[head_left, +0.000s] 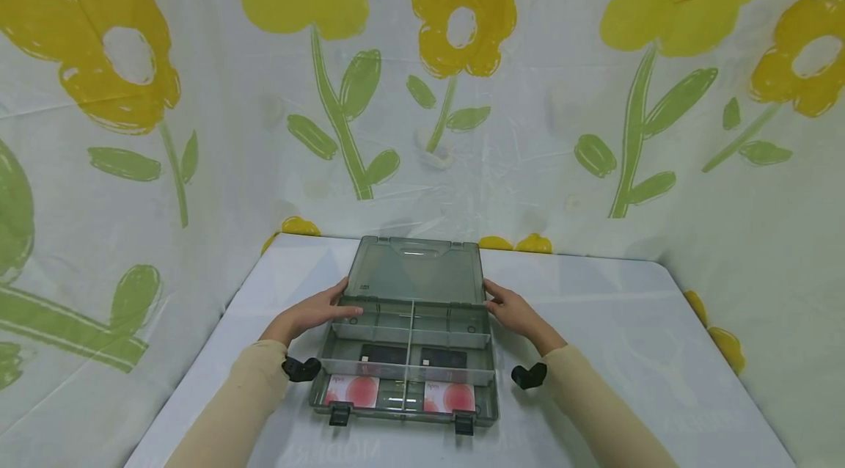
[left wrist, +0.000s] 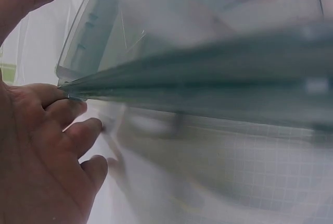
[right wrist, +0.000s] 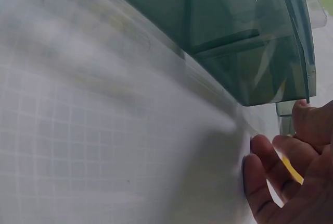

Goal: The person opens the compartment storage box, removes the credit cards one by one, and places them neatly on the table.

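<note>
A translucent grey-green divided storage box [head_left: 409, 417] lies in front of me, its lid [head_left: 416, 270] swung back on the far side. Two pink-and-white cards [head_left: 353, 391] are in the front compartments. Behind them, two dark flat items [head_left: 444, 359] lie in the middle compartments. My left hand [head_left: 310, 315] is at the box's rear left corner, thumb stretched over the rim and fingers by the lid's edge. Opposite it, my right hand [head_left: 518, 310] touches the rear right corner near the hinge. In the right wrist view its fingers [right wrist: 260, 174] bend loosely beside the box's outer wall.
Two dark latches [head_left: 339, 414] hang from the box's front edge. The white table [head_left: 620, 358] extends to both sides. A white curtain [head_left: 528, 160] printed with yellow flowers encloses the table's back and sides. Dark wrist devices [head_left: 529, 376] sit at both sleeves.
</note>
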A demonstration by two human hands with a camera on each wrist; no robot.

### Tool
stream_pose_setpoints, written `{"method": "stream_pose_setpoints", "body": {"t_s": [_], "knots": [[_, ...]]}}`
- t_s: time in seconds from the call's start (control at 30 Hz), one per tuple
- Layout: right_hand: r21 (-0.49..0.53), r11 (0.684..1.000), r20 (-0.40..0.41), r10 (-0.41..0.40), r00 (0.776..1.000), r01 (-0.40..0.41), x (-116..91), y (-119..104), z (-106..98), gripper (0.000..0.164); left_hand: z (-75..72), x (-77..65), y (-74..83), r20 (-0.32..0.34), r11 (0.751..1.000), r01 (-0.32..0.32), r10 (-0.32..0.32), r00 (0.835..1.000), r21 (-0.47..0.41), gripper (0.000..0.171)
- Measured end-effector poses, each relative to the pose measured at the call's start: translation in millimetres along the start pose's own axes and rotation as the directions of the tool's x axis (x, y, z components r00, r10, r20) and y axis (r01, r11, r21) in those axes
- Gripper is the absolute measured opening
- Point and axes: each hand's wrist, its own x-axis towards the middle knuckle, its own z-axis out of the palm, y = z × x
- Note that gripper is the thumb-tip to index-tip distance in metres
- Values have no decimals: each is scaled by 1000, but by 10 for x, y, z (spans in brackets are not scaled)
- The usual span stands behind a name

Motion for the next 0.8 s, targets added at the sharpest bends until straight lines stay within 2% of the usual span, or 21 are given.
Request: {"method": "stream_pose_setpoints", "body": {"t_s": [0.2, 0.5, 0.8], "knots": [[18, 1000, 1, 19, 1000, -19, 5, 6, 6, 59, 4, -9, -9, 0, 1000, -1, 1, 1000, -1, 101], [23, 1000, -26, 1, 1000, 0, -22, -23, 29, 56, -8, -50, -5, 6, 1000, 8, -8, 1000, 15, 103], [-43, 999, -63, -32, 998, 30, -79, -46, 0, 50, -13, -110, 6, 13, 999, -9, 9, 1000, 32, 100]]}}
